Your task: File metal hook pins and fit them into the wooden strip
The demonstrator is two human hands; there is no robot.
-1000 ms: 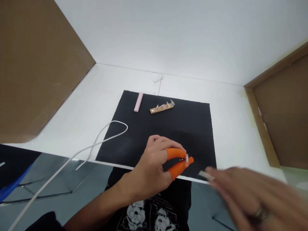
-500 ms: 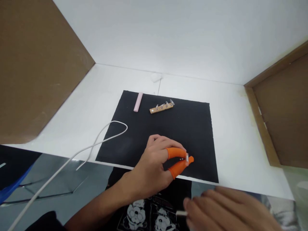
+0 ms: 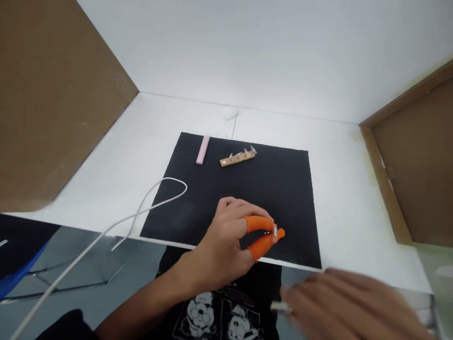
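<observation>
Pale stick, blurred at lower right, pokes from the right hand, its rest hidden by the fingers bunched on it. Lower centre, the left hand pinches a clear chip, partly hidden. Beyond, above centre: a wooden strip.

The mat lay on the table between a left side panel and a right side panel, with a back panel behind. At the mat's rear left lay a bar; right of it, apart, was a nail-tip strip. A cable looped over the mat's left edge. The left hand was above the mat's front, a nail tip between finger and thumb. Right of it, before the table's front edge, was the right hand, a stick projecting leftward from its fingers.
</observation>
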